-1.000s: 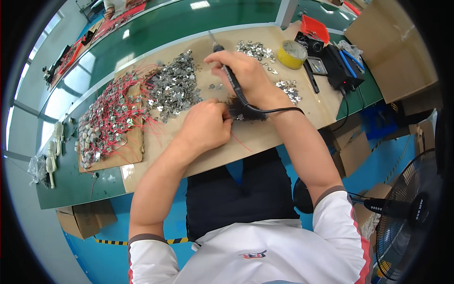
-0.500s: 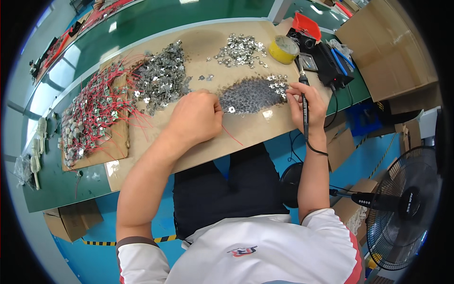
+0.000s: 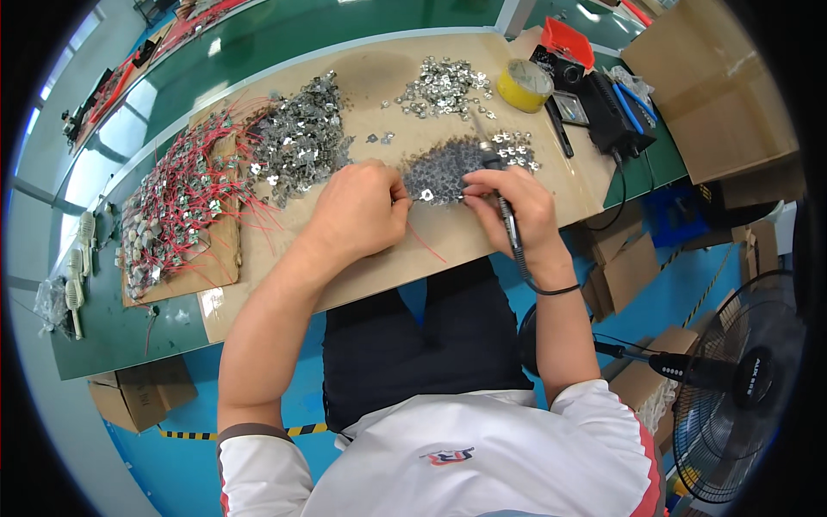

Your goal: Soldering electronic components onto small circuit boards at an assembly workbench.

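Observation:
My left hand (image 3: 362,211) is closed in a pinch on a thin red wire (image 3: 428,246), whose free end trails over the brown board (image 3: 362,280). My right hand (image 3: 527,211) grips a black soldering iron (image 3: 510,226), its tip end pointing away from me above a dark patch of small rings (image 3: 441,164). The thumb and forefinger of that hand come together at the patch's right side; anything tiny between them is too small to make out. A single bright metal tab (image 3: 426,196) lies on the patch, close to my left fingertips. Several bright tabs (image 3: 517,148) sit at its far right.
Behind are a heap of silver tabs (image 3: 444,86), a yellow tape roll (image 3: 525,84), a red tray (image 3: 567,43) and a black soldering station (image 3: 618,112). Leftward lie a grey tab pile (image 3: 297,129) and red-wired parts (image 3: 185,202). A fan (image 3: 741,379) stands at right.
My right hand has moved left and toward me with the soldering iron, from the patch's right end to nearer my left hand. The left hand stays almost in place with the wire.

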Motion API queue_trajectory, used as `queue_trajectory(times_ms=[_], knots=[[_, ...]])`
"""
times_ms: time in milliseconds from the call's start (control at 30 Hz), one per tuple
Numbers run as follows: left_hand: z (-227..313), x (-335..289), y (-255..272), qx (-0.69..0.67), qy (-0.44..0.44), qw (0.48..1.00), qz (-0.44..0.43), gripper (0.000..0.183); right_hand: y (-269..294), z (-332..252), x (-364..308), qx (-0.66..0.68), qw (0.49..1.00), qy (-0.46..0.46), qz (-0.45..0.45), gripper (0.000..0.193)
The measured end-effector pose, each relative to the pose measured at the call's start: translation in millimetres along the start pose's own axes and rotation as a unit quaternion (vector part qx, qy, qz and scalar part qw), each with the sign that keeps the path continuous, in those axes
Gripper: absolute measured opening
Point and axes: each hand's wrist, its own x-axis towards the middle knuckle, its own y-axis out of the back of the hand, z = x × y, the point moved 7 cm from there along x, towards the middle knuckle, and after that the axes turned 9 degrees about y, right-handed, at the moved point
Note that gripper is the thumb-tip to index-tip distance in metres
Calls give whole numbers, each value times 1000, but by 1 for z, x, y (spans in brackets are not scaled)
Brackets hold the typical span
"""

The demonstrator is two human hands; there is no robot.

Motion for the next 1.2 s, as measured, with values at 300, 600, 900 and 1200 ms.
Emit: queue_trajectory(times_ms=[300, 600, 900, 1200], knots=[[-6, 3, 7, 8, 5, 1000, 25, 11, -11, -6, 6, 41, 999, 7, -4, 38], [-5, 1, 25, 74, -26, 994, 80, 20, -5, -12, 6, 60, 998, 35, 14, 37], [29, 13, 41, -146, -81, 974, 151, 12, 11, 21, -39, 232, 940, -165, 185, 39], [26, 7, 0, -69, -68, 991, 89, 10, 18, 17, -53, 211, 939, -166, 215, 15]])
